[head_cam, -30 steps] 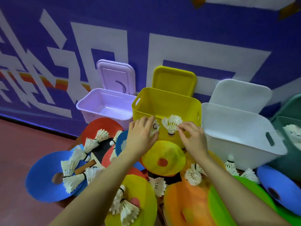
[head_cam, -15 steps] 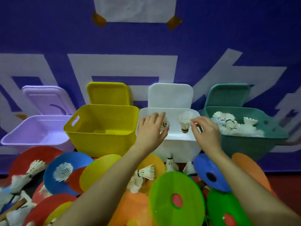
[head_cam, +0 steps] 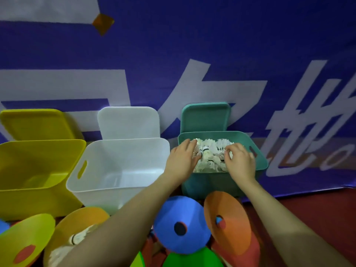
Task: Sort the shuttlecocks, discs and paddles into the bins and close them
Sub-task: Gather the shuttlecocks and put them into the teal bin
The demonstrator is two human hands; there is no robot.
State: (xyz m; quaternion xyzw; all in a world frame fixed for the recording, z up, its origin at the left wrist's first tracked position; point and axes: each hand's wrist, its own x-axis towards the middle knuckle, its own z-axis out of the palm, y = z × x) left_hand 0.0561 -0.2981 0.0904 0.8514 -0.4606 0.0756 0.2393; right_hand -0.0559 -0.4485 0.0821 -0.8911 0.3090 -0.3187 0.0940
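Both my hands are low inside the teal bin (head_cam: 209, 185), over its pile of white shuttlecocks (head_cam: 212, 151). My left hand (head_cam: 182, 161) pinches a shuttlecock with a black band between fingers and thumb at the pile's left side. My right hand (head_cam: 240, 163) has its fingers curled round another shuttlecock at the pile's right side. The white bin (head_cam: 119, 191) and the yellow bin (head_cam: 28, 193) stand open to the left, with nothing visible inside. Loose discs lie in front: blue (head_cam: 181, 224), orange (head_cam: 229, 226), yellow (head_cam: 23, 237), green (head_cam: 192, 258).
Each bin's lid leans on the purple banner wall behind it: teal (head_cam: 205, 117), white (head_cam: 128, 122), yellow (head_cam: 36, 124). A loose shuttlecock (head_cam: 81, 236) lies on an orange-yellow disc (head_cam: 82, 218) at lower left. Red floor (head_cam: 317, 212) shows to the right.
My view and both hands have swung right, from the yellow bin past the white one. Each hand carried its shuttlecock along and now reaches down into the teal bin.
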